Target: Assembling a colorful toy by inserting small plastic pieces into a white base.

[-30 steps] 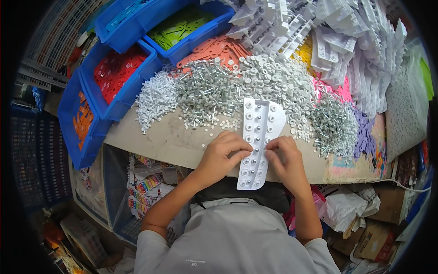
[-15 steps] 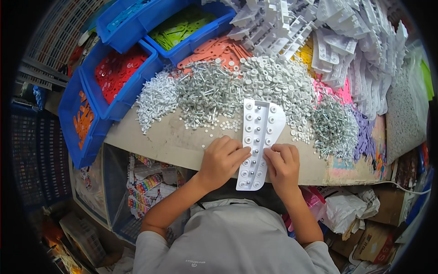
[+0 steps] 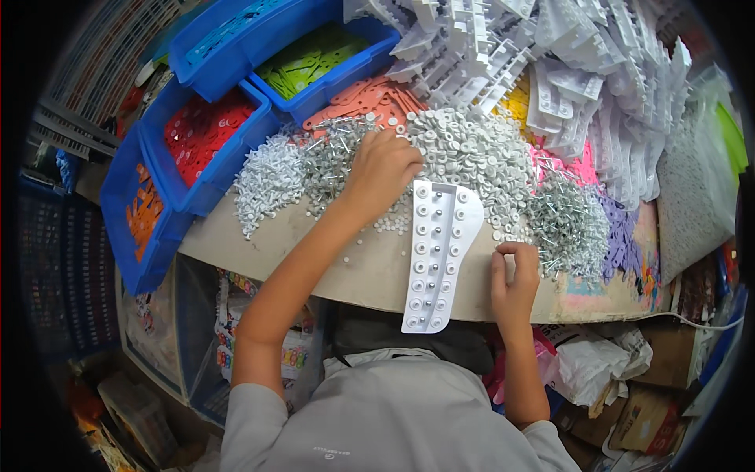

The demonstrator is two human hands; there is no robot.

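A long white plastic tray lies on the table's front part. White ring-shaped caps sit in rows along both its sides, and a line of metal pin heads runs down its middle channel. Beyond the tray's far left corner, my left hand rests over the metal pins and the edge of the white washers. Its thumb stands apart from the fingers, whose tips are partly hidden. Right of the tray, near the front edge, my right hand is closed, thumb near the bent forefinger; what it holds, if anything, is hidden.
Blue bins with coloured plastic pieces stand at the left. White screws heap beside them. More metal pins lie at the right, near purple pieces. White plastic parts pile up behind, beside a clear bag.
My left hand has left the tray and moved away to the far piles. My right hand has moved off the tray to the right. The tray now lies untouched.
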